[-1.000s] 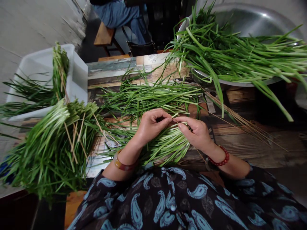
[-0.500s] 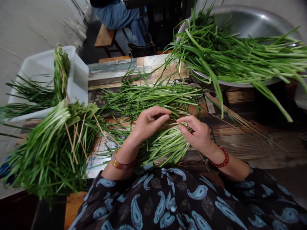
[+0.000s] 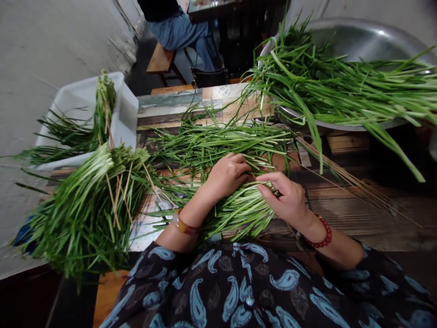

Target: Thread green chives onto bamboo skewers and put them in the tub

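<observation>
Mid-frame, the right hand [image 3: 290, 200] pinches soft-looking greens [image 3: 241, 212], probably best gripped by their stems; the left hand [image 3: 227, 176] curls, grip hidden.

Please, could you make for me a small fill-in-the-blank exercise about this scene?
The bead bracelet near the right hand is coloured ____. The white container stands on the person's ____ side. The metal basin is on the person's ____ side. The stalks heaped in the basin are coloured ____.

Missing words: red; left; right; green.
</observation>
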